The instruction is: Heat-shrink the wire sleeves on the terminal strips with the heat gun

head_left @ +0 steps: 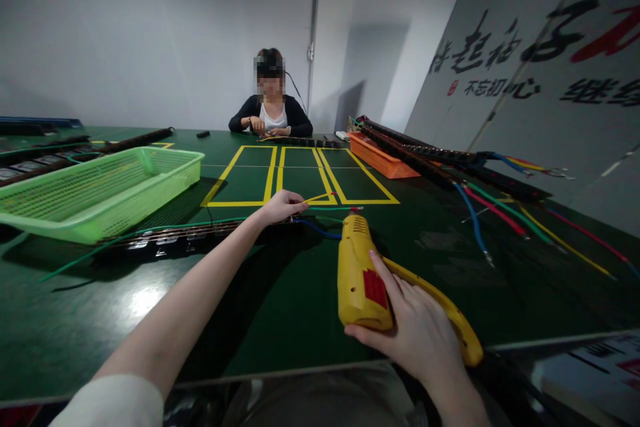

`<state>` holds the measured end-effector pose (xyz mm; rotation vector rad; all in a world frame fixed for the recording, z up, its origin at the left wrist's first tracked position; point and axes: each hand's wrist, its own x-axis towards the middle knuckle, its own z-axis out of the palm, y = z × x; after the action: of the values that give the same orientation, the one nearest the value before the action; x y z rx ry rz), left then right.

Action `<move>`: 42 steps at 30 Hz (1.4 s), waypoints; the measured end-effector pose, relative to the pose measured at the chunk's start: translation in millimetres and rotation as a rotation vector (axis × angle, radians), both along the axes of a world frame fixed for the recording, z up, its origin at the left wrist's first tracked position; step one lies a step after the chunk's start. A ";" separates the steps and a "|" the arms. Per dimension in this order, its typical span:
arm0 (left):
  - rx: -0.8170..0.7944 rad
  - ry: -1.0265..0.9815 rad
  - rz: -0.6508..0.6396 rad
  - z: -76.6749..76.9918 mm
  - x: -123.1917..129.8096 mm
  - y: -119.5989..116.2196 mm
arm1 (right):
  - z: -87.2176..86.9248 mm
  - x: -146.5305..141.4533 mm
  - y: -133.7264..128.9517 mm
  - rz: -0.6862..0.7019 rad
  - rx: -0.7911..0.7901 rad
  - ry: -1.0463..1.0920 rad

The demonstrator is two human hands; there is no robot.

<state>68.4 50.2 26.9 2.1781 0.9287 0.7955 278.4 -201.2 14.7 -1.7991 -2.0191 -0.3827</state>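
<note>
My right hand [417,320] is wrapped round the body of a yellow heat gun [356,260], its nozzle pointing away from me. Just past the nozzle lies the end of a green wire [330,209], with a red sleeve and a metal lug on it. Fingers pinched, my left hand [284,207] is closed on the wires at the end of a long dark strip assembly [175,237]. A yellow wire [317,199] sticks out from its fingertips, and a blue wire [320,230] curves below toward the heat gun. The fingertips partly hide the wire bases.
A light green basket [100,227] stands on the green table [300,340] at left, near more strips. At right, an orange basket [383,159] sits under stacked strips with coloured wires hanging over. Yellow tape rectangles [303,203] mark the middle. Across the table sits a person [273,113].
</note>
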 end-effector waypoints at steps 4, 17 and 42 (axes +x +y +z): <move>0.008 -0.009 0.003 -0.3 0.1 0.5 | 2.4 2.1 -1.2 0.013 -0.009 -0.026; 0.054 0.032 0.035 -4.0 3.6 3.9 | -3.7 -48.0 16.1 0.153 -0.047 0.002; 0.049 0.012 0.007 -5.6 0.6 5.9 | -3.6 4.1 12.2 0.087 0.026 -0.110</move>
<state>69.0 56.1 21.3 2.2247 0.9324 0.8179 282.5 -189.0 11.1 -1.7015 -2.1483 -0.4884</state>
